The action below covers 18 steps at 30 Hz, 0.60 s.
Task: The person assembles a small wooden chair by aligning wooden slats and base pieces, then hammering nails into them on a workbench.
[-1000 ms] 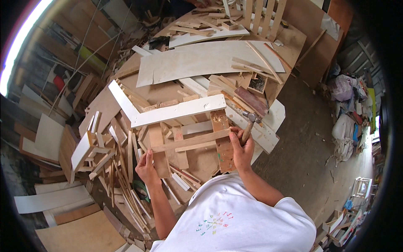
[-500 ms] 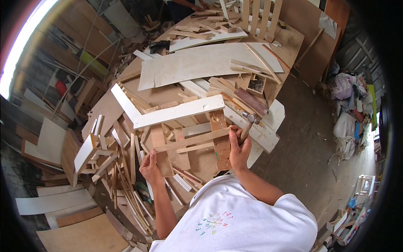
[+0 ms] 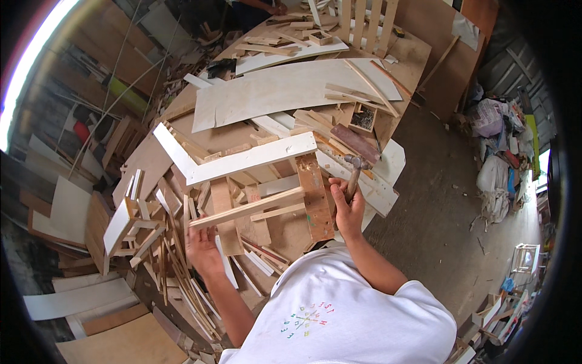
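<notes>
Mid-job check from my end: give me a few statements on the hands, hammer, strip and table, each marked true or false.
1. The right hand holds a hammer. True.
2. The left hand is at the right end of the wooden strip. False: the left hand is at the left end of the wooden strip.
3. A small box sits on the table. True.
4. The hammer's head points toward the white shirt. False: it points away from the white shirt.
5. Another person's hand shows at the far side. True.
</notes>
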{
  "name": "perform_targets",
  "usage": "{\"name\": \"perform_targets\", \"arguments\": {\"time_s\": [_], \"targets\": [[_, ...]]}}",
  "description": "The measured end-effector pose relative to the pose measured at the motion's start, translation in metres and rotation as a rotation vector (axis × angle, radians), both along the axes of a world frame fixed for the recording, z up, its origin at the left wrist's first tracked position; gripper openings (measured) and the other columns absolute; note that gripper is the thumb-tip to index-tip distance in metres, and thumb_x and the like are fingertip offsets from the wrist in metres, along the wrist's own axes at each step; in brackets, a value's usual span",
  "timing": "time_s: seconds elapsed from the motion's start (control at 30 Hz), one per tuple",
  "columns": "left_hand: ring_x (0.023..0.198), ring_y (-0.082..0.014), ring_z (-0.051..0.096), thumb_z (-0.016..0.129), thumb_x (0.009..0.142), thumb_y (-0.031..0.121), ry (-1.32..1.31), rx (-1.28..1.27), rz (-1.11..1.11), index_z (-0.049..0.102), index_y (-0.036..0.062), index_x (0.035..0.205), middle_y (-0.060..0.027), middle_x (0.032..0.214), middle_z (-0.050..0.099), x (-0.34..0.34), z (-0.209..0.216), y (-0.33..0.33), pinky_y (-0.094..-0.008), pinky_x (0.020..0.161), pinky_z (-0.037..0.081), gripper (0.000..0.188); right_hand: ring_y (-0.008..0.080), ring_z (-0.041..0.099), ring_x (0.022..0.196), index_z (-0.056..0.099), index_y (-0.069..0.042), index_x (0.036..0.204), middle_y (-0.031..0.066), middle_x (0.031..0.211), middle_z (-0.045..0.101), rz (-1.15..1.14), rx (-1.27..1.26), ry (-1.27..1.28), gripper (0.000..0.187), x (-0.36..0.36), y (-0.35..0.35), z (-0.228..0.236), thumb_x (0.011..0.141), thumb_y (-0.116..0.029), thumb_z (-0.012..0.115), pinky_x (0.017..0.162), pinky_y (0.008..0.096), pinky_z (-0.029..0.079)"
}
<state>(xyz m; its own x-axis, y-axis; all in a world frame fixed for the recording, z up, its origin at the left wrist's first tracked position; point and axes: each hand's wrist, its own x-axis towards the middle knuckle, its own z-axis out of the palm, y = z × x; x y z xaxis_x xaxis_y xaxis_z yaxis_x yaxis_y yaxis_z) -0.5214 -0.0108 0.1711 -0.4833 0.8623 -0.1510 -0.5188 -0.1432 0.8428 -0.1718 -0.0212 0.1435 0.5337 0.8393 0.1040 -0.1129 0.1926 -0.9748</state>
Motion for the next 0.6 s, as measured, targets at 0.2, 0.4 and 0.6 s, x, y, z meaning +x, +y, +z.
{"name": "perform_targets", "arguments": {"time_s": [0.2, 0.4, 0.6], "targets": [[0.085, -0.0191, 0.059, 0.047, 0.105, 0.019, -0.390, 0.356, 0.072, 0.059, 0.0018, 0.110, -0.0082, 0.093, 0.058, -0.086, 0.013, 0.012, -0.0320, 0.078, 0.052, 0.021, 0.0066, 0.058, 0.061, 0.055, -0.003, 0.093, 0.0113, 0.105, 0.073, 0.006, 0.025, 0.050, 0.025, 0.018, 0.044, 0.016, 0.099, -0.020, 0.073, 0.051, 0.0216, 0.045], [0.056, -0.0082, 0.039, 0.058, 0.102, 0.028, 0.053, 0.127, 0.013, 0.062, 0.0076, 0.096, 0.0016, 0.075, 0.046, -0.072, 0.094, 0.030, -0.0231, 0.046, 0.028, 0.022, 0.0071, 0.052, 0.049, 0.061, -0.004, 0.094, 0.0090, 0.100, 0.073, 0.148, -0.219, -0.062, 0.033, 0.036, 0.073, 0.042, 0.095, -0.034, 0.076, 0.045, 0.0245, 0.043], [0.053, -0.0020, 0.037, 0.062, 0.105, 0.036, 0.984, -0.395, -0.171, 0.070, 0.0083, 0.098, 0.0027, 0.077, 0.058, -0.054, 0.071, 0.024, -0.0207, 0.045, 0.026, 0.029, 0.0131, 0.064, 0.080, 0.067, -0.002, 0.107, 0.0085, 0.097, 0.071, 0.184, -0.264, -0.160, 0.042, 0.029, 0.048, 0.001, 0.092, -0.039, 0.079, 0.075, 0.0315, 0.053]]}}
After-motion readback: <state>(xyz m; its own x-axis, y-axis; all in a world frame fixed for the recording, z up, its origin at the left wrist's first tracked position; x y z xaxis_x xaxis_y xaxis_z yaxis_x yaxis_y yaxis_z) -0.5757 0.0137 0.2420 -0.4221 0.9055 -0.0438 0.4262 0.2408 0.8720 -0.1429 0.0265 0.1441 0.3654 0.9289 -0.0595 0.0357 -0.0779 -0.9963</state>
